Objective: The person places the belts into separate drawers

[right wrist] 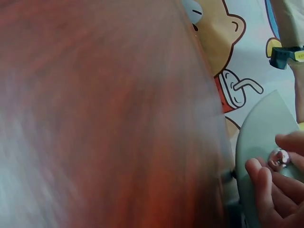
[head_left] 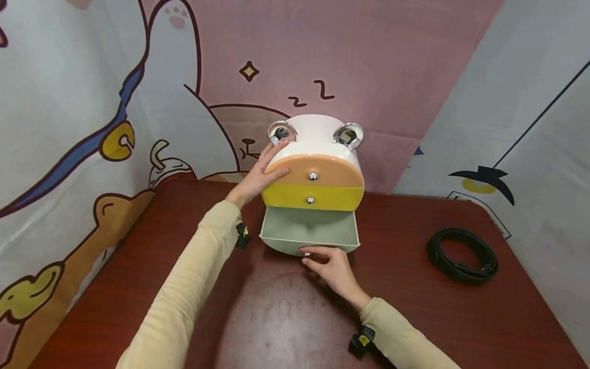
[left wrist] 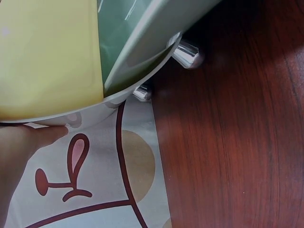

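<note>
A small drawer cabinet (head_left: 315,134) with a white rounded shell and two shiny frog-like eyes stands on the table. My left hand (head_left: 262,177) rests against its upper left side, fingers extended along the white shell and thumb on the orange drawer front (head_left: 338,171). Below the orange drawer is a closed yellow drawer (head_left: 334,198). The pale green bottom drawer (head_left: 281,246) is pulled out, with its bare inside showing in the head view. My right hand (head_left: 335,269) pinches the silver knob (right wrist: 279,159) of this green drawer between thumb and fingers.
A coiled black belt (head_left: 463,256) lies on the right part of the reddish-brown table (head_left: 267,318). A cloth printed with cartoon animals (head_left: 369,66) hangs behind and at the sides. Silver feet (left wrist: 187,53) show under the cabinet in the left wrist view.
</note>
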Available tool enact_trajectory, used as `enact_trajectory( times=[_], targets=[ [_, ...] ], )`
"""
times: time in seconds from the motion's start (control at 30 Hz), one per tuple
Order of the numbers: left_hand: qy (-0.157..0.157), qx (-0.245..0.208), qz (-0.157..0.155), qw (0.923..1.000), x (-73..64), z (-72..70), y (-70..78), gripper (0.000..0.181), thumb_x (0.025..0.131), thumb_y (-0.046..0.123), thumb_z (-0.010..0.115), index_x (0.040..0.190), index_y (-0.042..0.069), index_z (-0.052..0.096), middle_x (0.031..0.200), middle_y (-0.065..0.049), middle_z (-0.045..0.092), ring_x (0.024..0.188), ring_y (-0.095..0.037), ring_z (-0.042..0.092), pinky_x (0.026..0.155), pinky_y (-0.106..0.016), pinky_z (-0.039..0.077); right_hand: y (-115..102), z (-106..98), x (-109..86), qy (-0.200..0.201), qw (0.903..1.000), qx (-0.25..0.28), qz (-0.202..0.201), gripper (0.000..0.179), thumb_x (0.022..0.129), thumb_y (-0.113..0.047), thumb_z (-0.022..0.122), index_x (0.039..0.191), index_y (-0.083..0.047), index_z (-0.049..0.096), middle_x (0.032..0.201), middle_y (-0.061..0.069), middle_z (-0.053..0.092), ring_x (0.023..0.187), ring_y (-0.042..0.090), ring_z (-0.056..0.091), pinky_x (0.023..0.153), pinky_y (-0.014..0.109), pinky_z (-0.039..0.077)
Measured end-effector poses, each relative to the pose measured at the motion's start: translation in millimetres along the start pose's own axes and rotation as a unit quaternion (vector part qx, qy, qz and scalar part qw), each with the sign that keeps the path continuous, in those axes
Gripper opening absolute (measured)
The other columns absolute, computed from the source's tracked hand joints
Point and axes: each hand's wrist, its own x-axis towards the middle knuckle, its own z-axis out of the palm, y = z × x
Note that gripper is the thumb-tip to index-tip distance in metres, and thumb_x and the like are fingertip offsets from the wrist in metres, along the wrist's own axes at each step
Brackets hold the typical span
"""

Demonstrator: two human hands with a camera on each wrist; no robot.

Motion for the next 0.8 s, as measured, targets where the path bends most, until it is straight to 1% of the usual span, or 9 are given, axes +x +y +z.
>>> enact_trajectory(
  times=[0.03,0.1,0.17,0.23,0.33,0.43,0.57,0.67,0.8],
  targets=[
    [-0.001,-0.001,-0.001,1.0000,0.3,0.1,-0.2,0.068,0.095,0.027,0.063,0.152,0.039,0.028,0.160,0.007,-0.005,0.144,-0.025,0.005,0.110,-0.056,0.014,2.1,1.8,-0.3,0.007,1.0000,-0.002,0.004,0.021,0.084,0.002,0.072,0.105,0.002,0.074,0.093,0.015,0.072,0.059,0.030,0.064,0.048,0.023,0.048],
    [-0.003,-0.003,-0.001,1.0000,0.7,0.3,-0.2,0.068,0.095,0.025,0.062,0.153,0.038,0.027,0.160,0.005,-0.006,0.144,-0.026,0.004,0.110,-0.057,0.013,7.8,5.1,-0.2,0.021,0.9997,-0.009,0.009,0.019,0.084,0.002,0.072,0.103,0.001,0.074,0.089,0.014,0.072,0.055,0.030,0.062,0.046,0.024,0.046],
    [-0.003,-0.004,-0.002,1.0000,0.5,0.4,-0.1,0.068,0.096,0.025,0.062,0.153,0.037,0.027,0.160,0.005,-0.006,0.144,-0.026,0.003,0.110,-0.057,0.013,13.4,7.7,0.0,0.029,0.9994,-0.005,0.020,0.019,0.084,0.004,0.072,0.103,0.000,0.075,0.085,0.013,0.072,0.052,0.034,0.059,0.043,0.024,0.044],
    [-0.001,-0.004,-0.004,1.0000,0.0,0.4,0.2,0.067,0.095,0.026,0.062,0.152,0.039,0.028,0.160,0.006,-0.005,0.144,-0.025,0.004,0.110,-0.057,0.013,21.6,9.7,0.5,0.034,0.9991,-0.005,0.025,0.019,0.084,0.003,0.072,0.102,-0.002,0.076,0.083,0.010,0.072,0.049,0.029,0.057,0.042,0.024,0.043],
    [0.003,-0.003,-0.004,1.0000,-1.1,0.2,0.7,0.066,0.095,0.029,0.063,0.150,0.044,0.030,0.160,0.009,-0.003,0.144,-0.023,0.004,0.110,-0.057,0.014,28.4,10.5,-0.3,0.035,0.9989,-0.003,0.031,0.019,0.084,-0.001,0.073,0.101,-0.007,0.077,0.081,0.005,0.071,0.045,0.020,0.053,0.041,0.023,0.041],
    [0.005,-0.004,-0.002,1.0000,-2.1,0.2,1.1,0.065,0.094,0.034,0.064,0.148,0.048,0.031,0.159,0.012,-0.002,0.144,-0.023,0.006,0.109,-0.057,0.015,31.2,9.7,-2.6,0.036,0.9991,-0.007,0.024,0.018,0.085,-0.004,0.074,0.100,-0.012,0.078,0.081,0.000,0.071,0.042,0.013,0.051,0.041,0.022,0.041],
    [0.005,-0.005,-0.003,1.0000,-2.6,0.1,0.6,0.065,0.092,0.040,0.065,0.146,0.051,0.032,0.159,0.013,-0.002,0.144,-0.024,0.007,0.108,-0.057,0.016,33.1,8.6,-6.3,0.031,0.9994,-0.010,0.010,0.017,0.085,-0.005,0.074,0.100,-0.014,0.078,0.076,0.000,0.070,0.041,0.009,0.049,0.041,0.023,0.042],
    [0.004,-0.004,-0.004,1.0000,-2.3,0.0,0.2,0.064,0.093,0.038,0.064,0.146,0.052,0.031,0.159,0.013,-0.002,0.144,-0.024,0.007,0.108,-0.058,0.016,32.7,8.1,-9.0,0.030,0.9995,-0.011,0.009,0.018,0.085,-0.005,0.074,0.100,-0.014,0.078,0.074,0.001,0.069,0.041,0.007,0.048,0.041,0.023,0.042],
    [0.000,-0.007,-0.003,1.0000,-1.5,0.6,0.1,0.064,0.096,0.031,0.062,0.148,0.050,0.030,0.159,0.013,-0.003,0.144,-0.023,0.005,0.109,-0.058,0.015,30.8,8.3,-11.6,0.035,0.9992,-0.013,0.010,0.019,0.085,-0.004,0.074,0.100,-0.015,0.078,0.079,-0.001,0.071,0.042,0.009,0.050,0.042,0.022,0.041]
  ],
)
